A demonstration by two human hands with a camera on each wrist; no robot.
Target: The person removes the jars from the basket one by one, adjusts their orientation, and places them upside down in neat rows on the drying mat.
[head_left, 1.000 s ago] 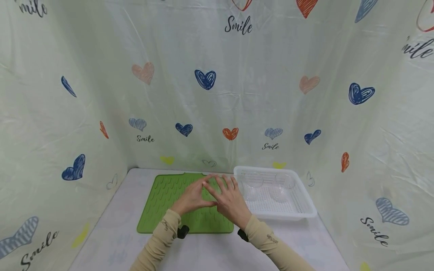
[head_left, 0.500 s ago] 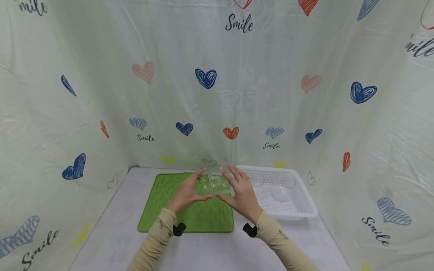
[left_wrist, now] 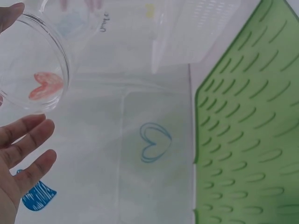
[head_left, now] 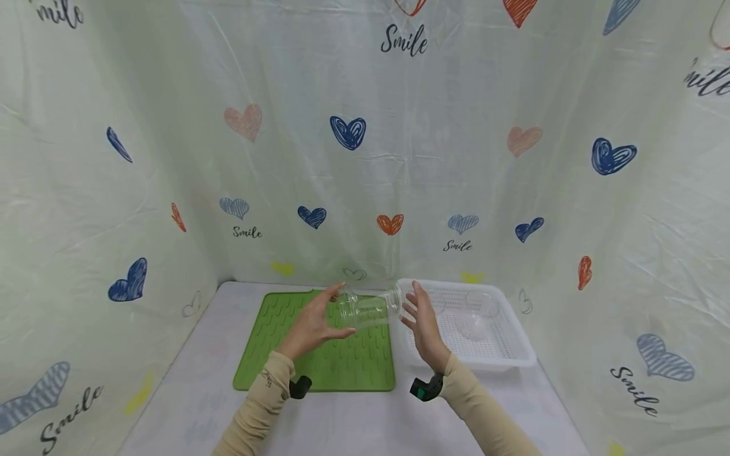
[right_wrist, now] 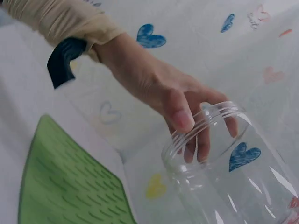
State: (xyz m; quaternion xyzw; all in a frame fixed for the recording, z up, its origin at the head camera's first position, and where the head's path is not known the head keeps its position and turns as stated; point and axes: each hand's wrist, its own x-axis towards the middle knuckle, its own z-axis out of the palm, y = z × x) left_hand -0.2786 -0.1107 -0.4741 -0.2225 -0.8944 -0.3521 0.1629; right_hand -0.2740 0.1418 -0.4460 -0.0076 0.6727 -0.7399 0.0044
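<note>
A clear jar lies sideways in the air over the right part of the green mat. My left hand grips its left end between thumb and fingers. Seen from the right wrist, that same left hand has its thumb on the ridged, threaded mouth of the jar. Near the jar's other end, my right hand is upright with fingers extended; I cannot tell whether they touch it. Left-hand fingers spread below the round rim in the left wrist view.
A green ridged mat lies on the white-covered table. At right stands a white perforated basket holding several clear round pieces. A curtain printed with hearts hangs behind and at both sides.
Both hands were close together with fingers overlapping; they have since moved apart, bringing the jar into view. The right hand has drawn off to the right, while the left keeps holding its end.
</note>
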